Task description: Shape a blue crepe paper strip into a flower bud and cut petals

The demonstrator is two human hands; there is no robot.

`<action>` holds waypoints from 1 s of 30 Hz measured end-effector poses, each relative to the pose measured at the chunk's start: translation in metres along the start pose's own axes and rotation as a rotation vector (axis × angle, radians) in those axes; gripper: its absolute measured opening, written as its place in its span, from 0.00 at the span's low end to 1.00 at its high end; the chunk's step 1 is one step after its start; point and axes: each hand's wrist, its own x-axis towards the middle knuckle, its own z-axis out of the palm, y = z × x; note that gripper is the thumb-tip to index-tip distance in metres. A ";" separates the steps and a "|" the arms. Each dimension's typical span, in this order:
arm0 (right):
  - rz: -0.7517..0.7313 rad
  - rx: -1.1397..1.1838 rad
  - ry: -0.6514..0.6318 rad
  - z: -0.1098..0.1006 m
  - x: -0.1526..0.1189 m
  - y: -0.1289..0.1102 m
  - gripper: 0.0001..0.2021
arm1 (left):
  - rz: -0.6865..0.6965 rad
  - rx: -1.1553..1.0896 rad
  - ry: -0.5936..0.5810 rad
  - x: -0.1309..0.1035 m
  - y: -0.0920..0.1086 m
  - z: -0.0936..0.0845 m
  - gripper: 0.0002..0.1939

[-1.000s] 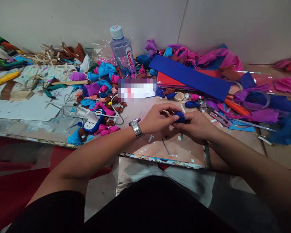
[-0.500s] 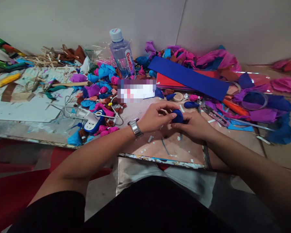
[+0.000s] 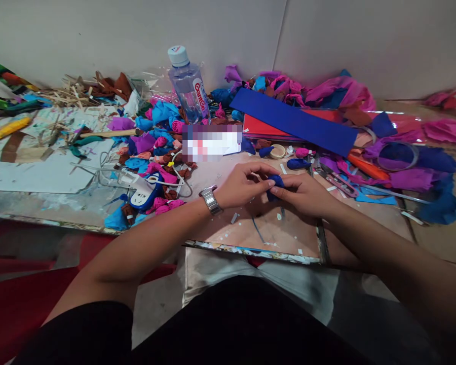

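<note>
A small dark blue crepe-paper piece is pinched between both hands over the table's front part. My left hand, with a metal watch on its wrist, grips its left side, thumb and fingers closed on it. From the right, my right hand holds the same piece between thumb and fingers. Just behind the hands lie small blue wrapped pieces, a tape roll and a pink wrapped piece. A long blue paper strip rests on red sheets farther back.
A bottle stands behind a phone. A power strip with cables and many crumpled paper pieces lie to the left. A pink cutter and a clear ring lie right.
The blue piece has turned and shifted slightly left and down in my fingers. My right thumb has moved up onto its front. The view has shifted slightly.
</note>
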 end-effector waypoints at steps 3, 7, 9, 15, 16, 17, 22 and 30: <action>-0.010 0.001 -0.020 0.000 0.000 -0.002 0.26 | -0.009 0.011 -0.011 0.000 0.002 0.000 0.14; 0.001 -0.003 -0.046 -0.002 0.000 -0.003 0.27 | -0.015 -0.004 -0.015 0.000 0.003 0.000 0.14; 0.005 -0.041 -0.050 -0.003 0.000 -0.003 0.28 | -0.020 -0.020 0.003 0.000 0.003 0.000 0.14; 0.042 -0.149 -0.085 -0.004 -0.001 -0.004 0.26 | -0.056 -0.066 0.024 -0.001 0.001 0.001 0.12; 0.042 -0.160 -0.083 -0.004 -0.001 -0.004 0.26 | -0.056 -0.067 0.029 -0.001 0.001 0.002 0.12; 0.042 -0.169 -0.082 -0.003 -0.002 -0.004 0.26 | -0.056 -0.068 0.030 -0.001 0.001 0.002 0.12; 0.027 -0.220 -0.103 -0.003 -0.002 -0.006 0.26 | -0.079 -0.067 0.016 0.000 0.002 0.000 0.15; 0.028 -0.304 -0.172 -0.005 -0.002 -0.005 0.27 | -0.078 -0.104 0.020 0.001 0.000 -0.002 0.14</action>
